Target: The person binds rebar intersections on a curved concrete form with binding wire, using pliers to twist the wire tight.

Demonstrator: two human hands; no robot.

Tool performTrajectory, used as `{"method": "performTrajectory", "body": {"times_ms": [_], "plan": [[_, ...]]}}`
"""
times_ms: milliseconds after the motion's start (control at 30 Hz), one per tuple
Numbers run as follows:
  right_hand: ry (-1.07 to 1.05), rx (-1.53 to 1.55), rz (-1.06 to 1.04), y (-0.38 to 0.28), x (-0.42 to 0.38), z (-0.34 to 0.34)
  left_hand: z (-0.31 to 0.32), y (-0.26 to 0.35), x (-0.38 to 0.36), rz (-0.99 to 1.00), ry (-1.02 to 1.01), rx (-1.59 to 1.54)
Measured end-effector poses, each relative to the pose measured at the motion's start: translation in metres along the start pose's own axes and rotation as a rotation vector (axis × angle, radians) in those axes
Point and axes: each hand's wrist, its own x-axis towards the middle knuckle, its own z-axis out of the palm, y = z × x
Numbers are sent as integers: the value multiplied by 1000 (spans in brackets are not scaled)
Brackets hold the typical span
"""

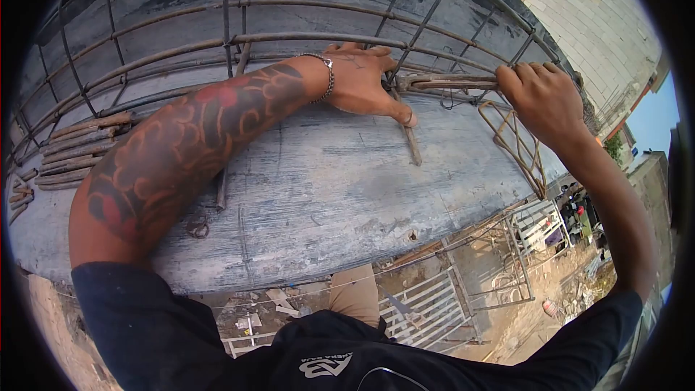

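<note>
My right hand [541, 101] is closed around the handles of metal pincers [452, 82]. Their jaws point left, at a joint of the rebar cage [311, 38] beside my left hand. Thin tie wire [457, 101] hangs in loops just below the pincers. My left hand [362, 83] reaches across the lower bars, its fingers partly spread over the steel. Its thumb presses on a short rebar [414, 146] that sticks out toward me, held between thumb and fingers. The exact spot where the jaws meet the joint is too crowded to make out.
Cut rebar pieces [76, 152] are piled at the left on the grey board surface [326, 195]. A bent stirrup [517, 146] leans near the right edge. Beyond the near edge is a drop, with white metal scaffold frames [427, 308] and debris below. A block wall [608, 22] rises at upper right.
</note>
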Motion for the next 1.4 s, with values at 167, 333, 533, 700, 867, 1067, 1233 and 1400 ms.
{"method": "performTrajectory", "body": {"times_ms": [167,333,533,700,867,1067,1233,1400], "plan": [[196,35,37,-5,-4,10,-2,-2,-2,-12,-1,-7],[-329,533,49,10,17,-21,-1,-1,0,-27,-26,-20],[-4,200,106,-7,3,-1,-3,-1,-1,-13,-40,-13],[-2,252,200,-27,-19,5,-1,0,-1,7,-25,24],[-36,322,309,-42,-26,-7,-19,28,-24,-61,68,179],[-36,372,318,-43,-27,-6,-60,86,-3,117,316,166],[-26,384,339,-41,-29,-10,-65,117,17,48,177,67],[-116,411,304,-43,-28,-17,-27,107,35,142,322,-129]]}}
